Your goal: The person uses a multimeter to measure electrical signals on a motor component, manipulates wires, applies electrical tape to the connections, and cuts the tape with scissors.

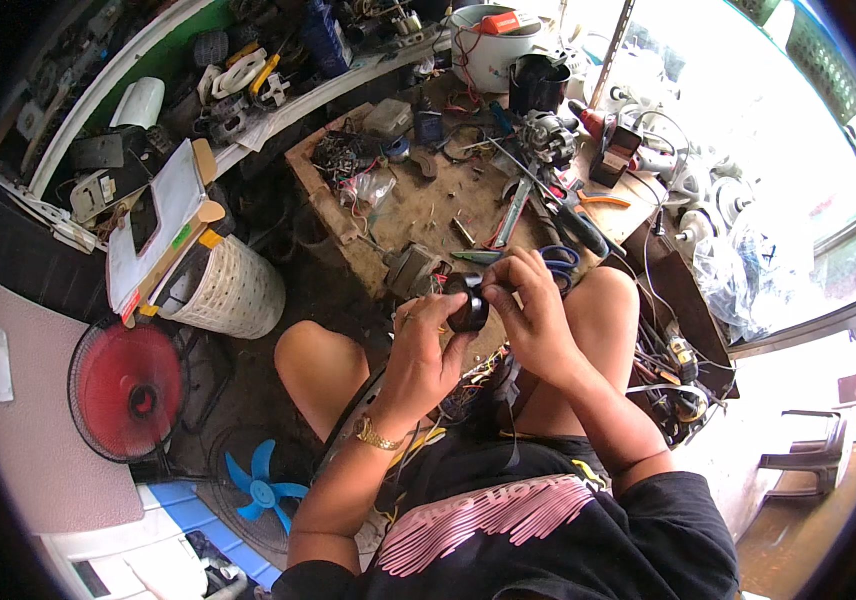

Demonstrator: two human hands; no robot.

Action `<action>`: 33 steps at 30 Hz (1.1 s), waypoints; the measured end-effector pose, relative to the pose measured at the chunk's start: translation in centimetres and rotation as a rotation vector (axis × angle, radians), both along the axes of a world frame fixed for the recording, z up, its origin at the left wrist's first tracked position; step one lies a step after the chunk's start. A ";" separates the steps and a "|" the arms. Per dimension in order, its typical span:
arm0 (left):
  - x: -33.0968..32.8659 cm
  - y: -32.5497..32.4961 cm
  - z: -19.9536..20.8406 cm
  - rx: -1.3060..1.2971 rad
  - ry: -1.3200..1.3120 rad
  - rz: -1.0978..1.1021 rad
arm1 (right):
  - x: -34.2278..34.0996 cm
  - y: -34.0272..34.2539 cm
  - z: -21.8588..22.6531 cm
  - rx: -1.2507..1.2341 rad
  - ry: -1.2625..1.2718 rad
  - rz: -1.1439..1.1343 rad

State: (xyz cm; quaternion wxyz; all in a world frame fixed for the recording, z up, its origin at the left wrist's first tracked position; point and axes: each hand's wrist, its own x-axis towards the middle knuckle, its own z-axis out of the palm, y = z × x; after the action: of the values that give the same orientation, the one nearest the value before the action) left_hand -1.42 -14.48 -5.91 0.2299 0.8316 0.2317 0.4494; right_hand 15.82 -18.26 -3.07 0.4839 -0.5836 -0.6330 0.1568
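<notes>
Between my two hands is a shiny black round thing (467, 312), which looks like a roll of electrical tape. My left hand (426, 345) grips it from the left, with thumb and fingers round its rim. The fingers of my right hand (531, 312) are pinched together at its right edge. Just beyond my left hand sits a grey boxy motor (414, 268) with thin red wires. Blue-handled scissors (560, 262) lie beside my right hand, partly hidden by it. A small metal cylinder (463, 232) rests on the wooden work board (423, 205).
Orange-handled pliers (603, 199) and other tools lie at the board's right. Small screws (343, 155) are heaped far left. A white basket (233, 290), a red fan (133, 390) and blue fan blades (263, 488) stand to the left. A wire-filled box (683, 340) is at right.
</notes>
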 end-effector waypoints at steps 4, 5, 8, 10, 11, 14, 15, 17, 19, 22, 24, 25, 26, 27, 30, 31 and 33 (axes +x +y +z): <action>0.3 0.8 0.9 -0.126 -0.024 -0.005 | -0.3 -0.7 0.4 0.075 -0.036 -0.009; 0.3 1.1 1.4 -0.115 -0.011 -0.003 | -0.5 -1.2 0.8 0.129 -0.094 -0.008; 0.1 2.6 2.6 -0.094 -0.027 -0.073 | -1.7 -1.9 0.4 0.241 -0.178 0.071; 0.1 3.3 2.9 -0.163 -0.036 -0.087 | -1.7 -2.5 -0.3 0.299 -0.272 0.170; 0.1 3.8 2.9 -0.227 -0.044 -0.097 | -1.1 -2.5 -0.9 0.297 -0.274 0.163; -1.0 6.6 1.2 -0.344 -0.143 0.047 | 2.1 -0.3 -2.9 0.243 -0.147 0.117; -1.6 7.7 1.3 -0.412 -0.206 0.042 | 3.3 0.6 -2.3 0.145 -0.253 -0.008; -2.4 9.2 2.0 -0.626 -0.288 -0.033 | 7.0 1.9 -5.3 -0.082 -0.706 -0.160; -2.2 11.0 1.3 -0.685 -0.331 -0.098 | 10.5 2.2 -9.6 -0.344 -0.972 -0.137; -2.3 12.4 1.3 -0.944 -0.406 -0.428 | 10.7 2.4 -10.4 -0.301 -1.015 -0.112; -1.8 12.5 1.8 -0.979 -0.433 -0.487 | 10.8 2.6 -10.8 -0.326 -1.037 -0.111; -1.5 12.6 1.9 -1.013 -0.459 -0.549 | 11.3 2.9 -11.2 -0.327 -1.038 -0.111; -1.5 13.2 1.7 -1.013 -0.457 -0.551 | 12.0 3.1 -11.7 -0.329 -1.047 -0.066; -2.1 14.0 1.3 -1.060 -0.444 -0.556 | 12.3 3.5 -11.7 -0.325 -1.055 -0.015; -3.0 16.8 -0.2 -1.205 -0.398 -0.591 | 12.9 4.0 -11.2 -0.315 -0.911 0.077; -3.2 17.8 -0.6 -1.303 -0.362 -0.619 | 13.0 4.0 -10.6 -0.309 -0.912 0.081; -2.5 19.0 -1.4 -1.348 -0.314 -0.529 | 13.1 3.7 -8.2 -0.292 -0.793 0.047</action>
State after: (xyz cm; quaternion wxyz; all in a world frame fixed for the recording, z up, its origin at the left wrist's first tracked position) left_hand -3.93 4.54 -7.34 0.8217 0.4637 0.2138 0.2530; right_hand 28.88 -14.55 -11.26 0.1112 -0.6465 -0.7545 0.0191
